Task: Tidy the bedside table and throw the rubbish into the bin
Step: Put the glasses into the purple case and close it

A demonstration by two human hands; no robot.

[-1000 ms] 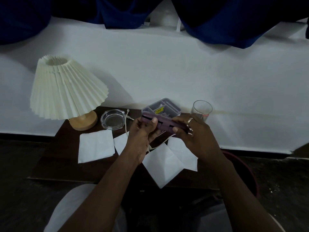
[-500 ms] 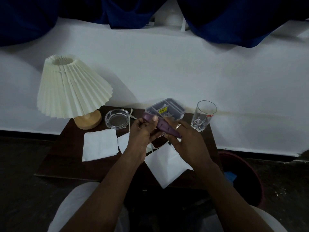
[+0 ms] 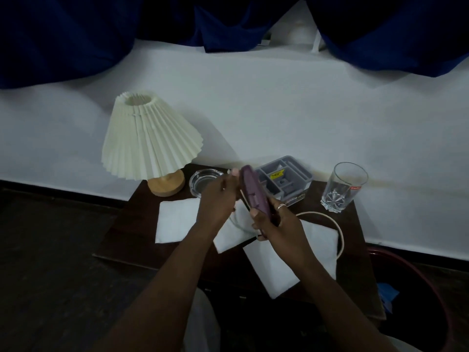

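Right now I have the purple case (image 3: 252, 193) lifted above the middle of the bench (image 3: 355, 237), tilted on end, with my right hand (image 3: 275, 224) clenched around its lower end and the fingers (image 3: 234, 172) of my left hand (image 3: 218, 196) pinching near its top edge. It looks rigid and smooth, probably light, so I judge a firm wrap across its narrow sides is safest; the glossy shell could slip if held by the tips alone. A cream cable (image 3: 338, 232) loops from under my right hand across the bench; it is limp and will trail or snag, so I would gather it before moving. White paper napkins (image 3: 177, 219) lie flat below my hands; they are soft and weightless, best crumpled in a fist for the red bin (image 3: 431, 280) at the lower right. The drinking glass (image 3: 344, 186) and glass ashtray (image 3: 203, 180) are fragile, so I would take each by its wall, keeping clear of the pleated lamp (image 3: 149, 138) and grey organiser tray (image 3: 284, 177).
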